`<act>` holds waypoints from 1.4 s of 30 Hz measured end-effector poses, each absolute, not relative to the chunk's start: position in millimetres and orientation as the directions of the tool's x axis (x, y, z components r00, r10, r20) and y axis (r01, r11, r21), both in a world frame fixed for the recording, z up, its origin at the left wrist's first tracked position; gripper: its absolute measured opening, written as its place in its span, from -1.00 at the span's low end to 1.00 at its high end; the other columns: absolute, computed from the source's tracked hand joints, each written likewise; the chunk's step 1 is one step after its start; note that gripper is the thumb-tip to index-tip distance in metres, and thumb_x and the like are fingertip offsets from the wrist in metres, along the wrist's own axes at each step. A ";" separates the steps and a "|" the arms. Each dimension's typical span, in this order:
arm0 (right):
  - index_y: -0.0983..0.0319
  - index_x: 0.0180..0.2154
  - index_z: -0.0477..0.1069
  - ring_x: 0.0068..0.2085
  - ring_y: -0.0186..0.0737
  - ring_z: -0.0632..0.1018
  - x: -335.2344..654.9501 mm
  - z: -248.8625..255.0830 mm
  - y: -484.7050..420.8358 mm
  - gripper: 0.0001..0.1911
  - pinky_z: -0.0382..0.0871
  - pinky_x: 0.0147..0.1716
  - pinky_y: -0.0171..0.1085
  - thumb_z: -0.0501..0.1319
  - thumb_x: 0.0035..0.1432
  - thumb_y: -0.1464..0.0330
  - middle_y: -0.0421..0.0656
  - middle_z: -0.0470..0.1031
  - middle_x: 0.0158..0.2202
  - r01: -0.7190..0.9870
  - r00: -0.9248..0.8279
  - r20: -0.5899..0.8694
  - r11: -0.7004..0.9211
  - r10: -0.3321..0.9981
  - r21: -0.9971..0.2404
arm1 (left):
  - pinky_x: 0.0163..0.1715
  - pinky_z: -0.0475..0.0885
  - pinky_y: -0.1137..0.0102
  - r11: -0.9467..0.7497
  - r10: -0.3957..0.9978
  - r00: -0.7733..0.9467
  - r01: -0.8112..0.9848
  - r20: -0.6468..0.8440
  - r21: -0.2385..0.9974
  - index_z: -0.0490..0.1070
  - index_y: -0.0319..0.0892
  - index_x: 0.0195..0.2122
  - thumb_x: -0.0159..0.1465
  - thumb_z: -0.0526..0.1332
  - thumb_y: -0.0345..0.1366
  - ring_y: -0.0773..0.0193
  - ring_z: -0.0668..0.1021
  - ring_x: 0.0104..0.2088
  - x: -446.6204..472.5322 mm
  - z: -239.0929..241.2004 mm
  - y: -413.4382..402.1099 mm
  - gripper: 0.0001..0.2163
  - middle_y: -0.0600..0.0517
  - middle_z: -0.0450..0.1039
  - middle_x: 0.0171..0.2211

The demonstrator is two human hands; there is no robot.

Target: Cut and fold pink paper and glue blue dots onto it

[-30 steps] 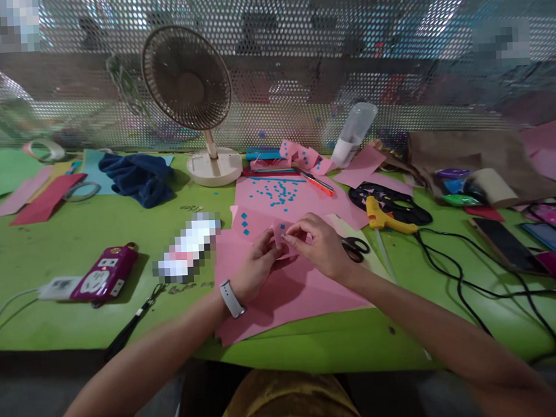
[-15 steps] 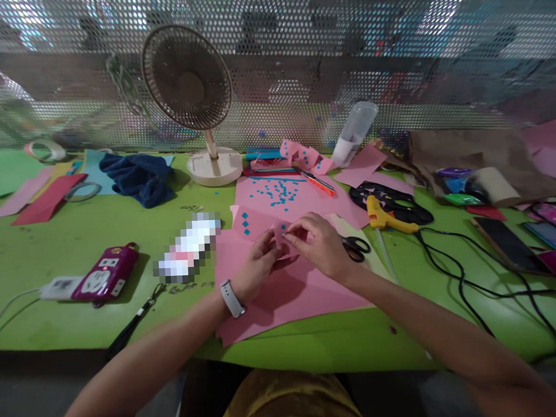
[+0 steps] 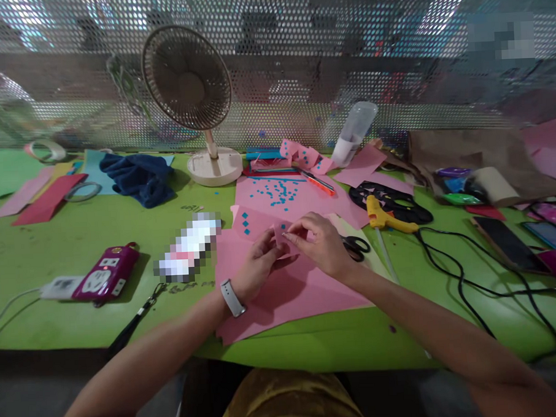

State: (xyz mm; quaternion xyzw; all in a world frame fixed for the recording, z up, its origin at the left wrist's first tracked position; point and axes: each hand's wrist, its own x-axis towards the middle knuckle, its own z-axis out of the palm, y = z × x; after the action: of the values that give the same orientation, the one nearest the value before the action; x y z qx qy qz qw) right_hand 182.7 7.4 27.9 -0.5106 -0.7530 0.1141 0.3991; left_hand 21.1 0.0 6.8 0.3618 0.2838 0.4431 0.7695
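Note:
A pink paper strip [image 3: 260,216] with several blue diamond pieces on it is pinched in the fingers of my left hand [image 3: 257,265], part of it folded upright. From the right, my right hand [image 3: 324,248] meets the strip with thumb and forefinger pressed together; whatever is between those tips is too small to make out. Beneath both hands lies a large pink sheet [image 3: 282,306]. Many tiny blue paper pieces [image 3: 281,193] are scattered on another pink sheet just beyond. Black-handled scissors [image 3: 356,248] rest beside my right hand, partly covered by it.
A fan [image 3: 214,167] stands at the back of the green table. Rightward are a yellow glue gun [image 3: 389,217], its black cord [image 3: 460,268] and a phone [image 3: 507,244]. Leftward are a purple power strip [image 3: 106,274], a blurred-out bright object [image 3: 190,246] and a blue cloth [image 3: 141,177].

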 end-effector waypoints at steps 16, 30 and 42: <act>0.17 -0.41 0.41 -0.27 -0.18 0.48 181.8 29.2 7.1 -0.91 0.31 -0.19 -0.15 0.29 0.15 0.40 -0.16 0.50 -0.36 0.676 -0.155 0.475 0.443 0.866 -0.589 | 0.02 0.42 0.16 0.342 0.890 0.440 -0.479 -0.115 0.808 0.42 -0.12 -0.13 0.16 0.35 -0.33 0.29 0.50 -0.20 20.8 7.0 0.1 -0.75 0.05 0.45 -0.23; 0.17 -0.38 0.41 -0.28 -0.17 0.49 180.9 27.7 7.4 -0.91 0.33 -0.21 -0.16 0.31 0.11 0.41 -0.17 0.50 -0.37 0.658 -0.107 0.465 0.414 0.879 -0.629 | 0.02 0.41 0.15 0.348 0.888 0.446 -0.493 -0.111 0.798 0.43 -0.12 -0.15 0.15 0.35 -0.35 0.33 0.49 -0.25 20.9 7.6 0.0 -0.77 0.08 0.43 -0.31; 0.17 -0.40 0.43 -0.28 -0.17 0.51 180.8 30.6 7.0 -0.91 0.32 -0.20 -0.16 0.32 0.11 0.43 -0.17 0.53 -0.36 0.645 -0.130 0.469 0.433 0.874 -0.629 | 0.02 0.41 0.15 0.348 0.888 0.445 -0.485 -0.116 0.802 0.43 -0.12 -0.13 0.15 0.35 -0.33 0.31 0.49 -0.24 21.0 7.1 0.6 -0.74 0.07 0.44 -0.28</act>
State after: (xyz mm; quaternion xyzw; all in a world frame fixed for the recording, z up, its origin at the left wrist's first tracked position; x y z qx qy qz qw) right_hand 180.8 7.0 30.6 -0.5140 -0.7388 0.1382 0.4133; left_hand 21.0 0.6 7.1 0.3574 0.2815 0.4451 0.7713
